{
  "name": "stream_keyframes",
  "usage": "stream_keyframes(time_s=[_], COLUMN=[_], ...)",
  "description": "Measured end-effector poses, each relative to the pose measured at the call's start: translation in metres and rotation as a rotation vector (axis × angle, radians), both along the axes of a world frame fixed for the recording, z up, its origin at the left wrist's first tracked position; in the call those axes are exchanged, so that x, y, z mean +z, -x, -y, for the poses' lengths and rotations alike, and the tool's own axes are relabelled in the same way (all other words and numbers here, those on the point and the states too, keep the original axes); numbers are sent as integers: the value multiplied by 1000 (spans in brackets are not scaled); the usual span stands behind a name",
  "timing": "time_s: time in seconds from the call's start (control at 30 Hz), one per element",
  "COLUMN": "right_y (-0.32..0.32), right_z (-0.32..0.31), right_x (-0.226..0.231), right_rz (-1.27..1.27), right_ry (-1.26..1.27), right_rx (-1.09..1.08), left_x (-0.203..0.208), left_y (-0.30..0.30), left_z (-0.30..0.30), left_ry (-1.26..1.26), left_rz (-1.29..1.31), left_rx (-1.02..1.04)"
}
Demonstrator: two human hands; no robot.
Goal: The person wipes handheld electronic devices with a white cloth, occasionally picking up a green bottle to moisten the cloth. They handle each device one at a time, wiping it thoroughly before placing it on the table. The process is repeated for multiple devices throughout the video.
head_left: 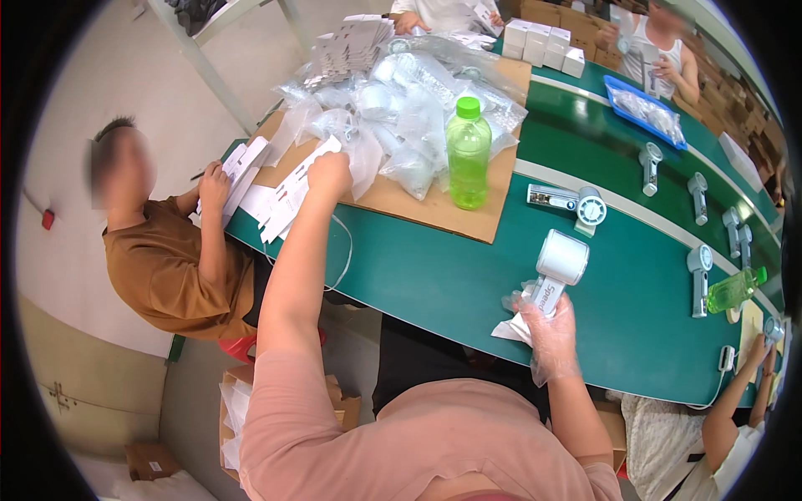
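My right hand (551, 334), in a clear plastic glove, grips the handle of a pale blue handheld fan (563, 257) with its round head up. A crumpled white tissue (511, 329) is bunched in the same hand, under the handle. Stretched forward to the left, my bare left hand (331, 174) rests at the white printed leaflets (288, 200), fingers curled closed. What those fingers hold, if anything, is hidden. Clear plastic bags (365, 159) lie right beside it. Another handheld fan (591, 210) lies on the green table beyond my right hand.
A cardboard sheet (468, 224) carries heaped bagged items (409, 92) and a green-drink bottle (469, 154). More fans (700, 259) and a second bottle (735, 290) are at right. Beyond are a blue tray (643, 113) and white boxes (535, 43). Co-workers (167, 242) surround the table.
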State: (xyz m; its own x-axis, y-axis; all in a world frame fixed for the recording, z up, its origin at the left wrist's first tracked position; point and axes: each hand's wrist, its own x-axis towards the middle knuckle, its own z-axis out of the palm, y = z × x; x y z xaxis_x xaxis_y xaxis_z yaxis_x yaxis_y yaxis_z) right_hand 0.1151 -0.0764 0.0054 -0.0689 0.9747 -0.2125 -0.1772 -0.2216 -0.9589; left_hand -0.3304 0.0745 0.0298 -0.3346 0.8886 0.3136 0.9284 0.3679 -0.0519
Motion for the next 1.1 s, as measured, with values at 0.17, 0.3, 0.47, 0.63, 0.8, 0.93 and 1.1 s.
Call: stream_keyframes(time_s=[0.17, 0.3, 0.47, 0.63, 0.8, 0.93, 1.1], right_y=[-3, -3, -3, 1, -8, -24, -14], right_z=[-2, -5, -5, 2, 2, 0, 8], right_x=[-3, -4, -8, -7, -13, -22, 45], right_rz=[-26, -19, 46, 248, 682, 580, 95], right_ry=[-1, -29, -67, -222, -435, -479, 183], right_rx=[-7, 62, 17, -120, -36, 41, 270], left_x=[6, -33, 29, 13, -32, -35, -30], left_y=[-19, 31, -50, -158, -213, -212, -204], left_z=[10, -8, 29, 106, 130, 127, 108], left_ry=[335, -129, -548, -390, -39, 45, 259], left_rz=[-123, 113, 759, 924, 777, 827, 1126], left_rx=[63, -24, -225, -656, -728, -671, -526])
